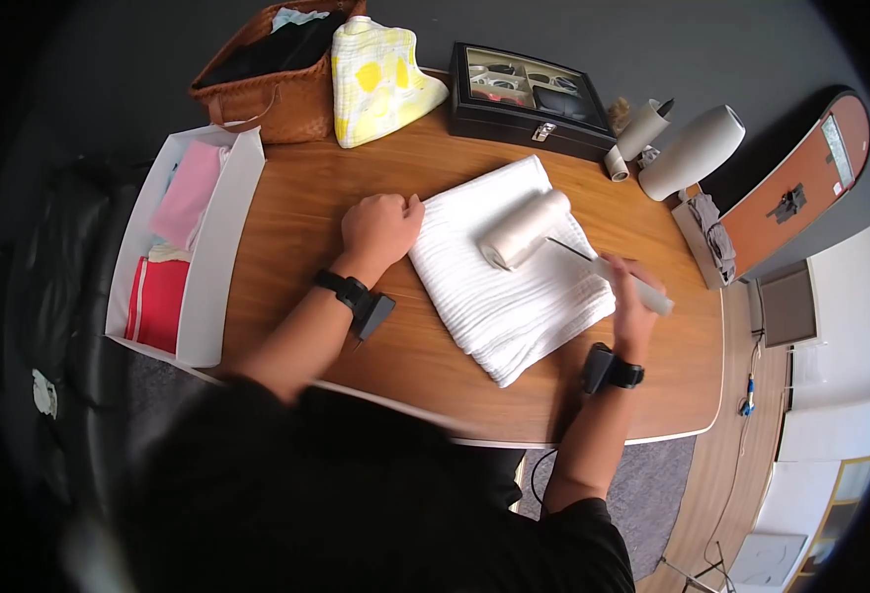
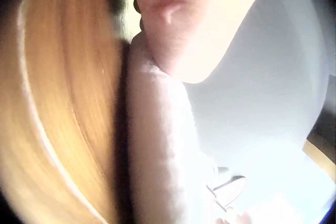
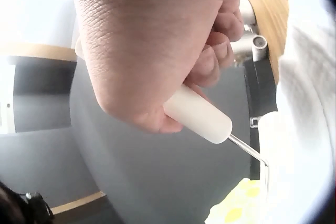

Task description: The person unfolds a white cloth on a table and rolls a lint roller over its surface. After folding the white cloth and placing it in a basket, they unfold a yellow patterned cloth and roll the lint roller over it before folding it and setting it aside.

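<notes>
A folded white ribbed towel point(image 1: 484, 306) lies on the table, its edge close to the camera in the left wrist view point(image 2: 157, 129). On it rests the white cylinder of a lint roller point(image 1: 526, 231), tilted across the ribs. My right hand point(image 1: 633, 314) grips the roller's pale handle point(image 3: 202, 115), fingers curled round it; a thin bent metal rod runs from the handle toward the cylinder. At the towel's upper left corner, my left hand point(image 1: 382, 235) has its fingers curled at the edge and grips the fabric; its fingertips are hidden.
A white box point(image 1: 198, 287) of folded clothes stands at left. Along the back are a brown basket point(image 1: 301, 104), a yellow-and-white cloth point(image 1: 375, 84), a black glasses case point(image 1: 534, 133) and a white vase point(image 1: 694, 153). A small box of grey cloth point(image 1: 706, 237) and a mirror stand at right.
</notes>
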`<state>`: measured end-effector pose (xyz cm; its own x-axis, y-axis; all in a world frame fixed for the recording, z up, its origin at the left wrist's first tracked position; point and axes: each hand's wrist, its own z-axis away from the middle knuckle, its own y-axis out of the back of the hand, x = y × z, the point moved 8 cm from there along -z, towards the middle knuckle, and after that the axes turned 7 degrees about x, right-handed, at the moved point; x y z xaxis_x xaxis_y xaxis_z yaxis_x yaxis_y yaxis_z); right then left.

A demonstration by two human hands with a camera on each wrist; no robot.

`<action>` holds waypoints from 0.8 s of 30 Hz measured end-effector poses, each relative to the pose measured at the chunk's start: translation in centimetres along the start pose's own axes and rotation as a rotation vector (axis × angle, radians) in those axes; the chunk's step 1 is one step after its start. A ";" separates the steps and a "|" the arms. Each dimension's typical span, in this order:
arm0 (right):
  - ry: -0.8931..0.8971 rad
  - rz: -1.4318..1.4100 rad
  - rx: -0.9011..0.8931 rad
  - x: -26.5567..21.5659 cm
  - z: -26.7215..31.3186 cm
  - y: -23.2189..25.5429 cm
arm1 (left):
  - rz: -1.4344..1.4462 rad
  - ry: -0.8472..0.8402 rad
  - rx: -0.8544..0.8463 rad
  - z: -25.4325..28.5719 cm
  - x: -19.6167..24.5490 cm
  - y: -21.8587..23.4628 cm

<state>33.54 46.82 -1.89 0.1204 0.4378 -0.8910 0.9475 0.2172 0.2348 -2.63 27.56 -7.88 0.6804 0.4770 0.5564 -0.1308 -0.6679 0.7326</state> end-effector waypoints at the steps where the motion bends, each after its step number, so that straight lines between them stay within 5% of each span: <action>1: -0.045 -0.070 0.047 0.6 0.0 1.3 | -0.015 0.010 -0.013 0.0 0.0 0.1; 3: -0.093 -0.178 0.185 1.5 -0.3 2.9 | -0.041 0.027 -0.040 0.0 0.2 0.0; 9: -0.154 0.054 -0.044 1.7 0.4 -2.0 | -0.049 0.022 -0.040 0.0 0.4 0.0; 12: 0.037 0.042 -0.057 -0.8 0.6 -2.9 | -0.052 -0.002 -0.035 0.0 0.5 0.2; 17: -0.088 -0.329 0.150 2.5 -0.1 1.7 | 0.015 -0.009 -0.202 0.2 -0.3 1.3; 24: -0.126 -0.176 -0.018 1.9 0.3 -0.9 | 0.184 0.083 -0.398 1.5 -0.7 1.4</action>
<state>32.96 47.18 -3.92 -0.0095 0.2797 -0.9600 0.9518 0.2970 0.0772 -2.19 25.42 -7.84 0.5616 0.4260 0.7093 -0.5227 -0.4818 0.7033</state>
